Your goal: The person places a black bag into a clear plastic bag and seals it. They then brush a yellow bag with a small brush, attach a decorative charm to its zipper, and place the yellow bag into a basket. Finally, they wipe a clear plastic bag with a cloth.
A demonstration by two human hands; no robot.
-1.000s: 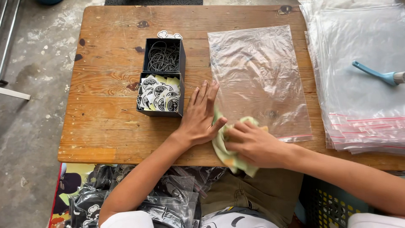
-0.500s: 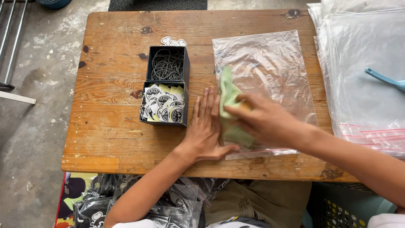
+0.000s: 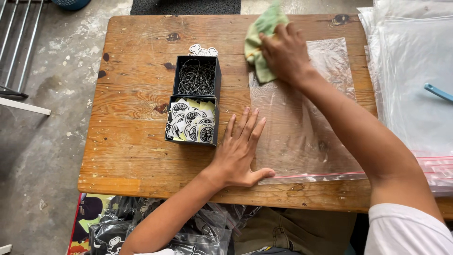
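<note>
The right hand (image 3: 285,52) is clamping a green cloth (image 3: 261,33) and pressing it on the far end of a clear plastic bag (image 3: 302,113), which is lying flat on the tabletop (image 3: 132,94). The left hand (image 3: 238,151) is resting with fingers spread, flat on the bag's near left edge, just right of a black box (image 3: 193,99). Judging from this, the wiping is reaching the far end; I cannot tell how much is remaining. The right forearm is hiding part of the bag, and the cloth's top is blurred.

black two-part box (image 3: 194,100) sitting centre-left holding chains and round stickers, plastic bag stack (image 3: 410,80) lying right, wooden table (image 3: 137,151) standing underneath
</note>
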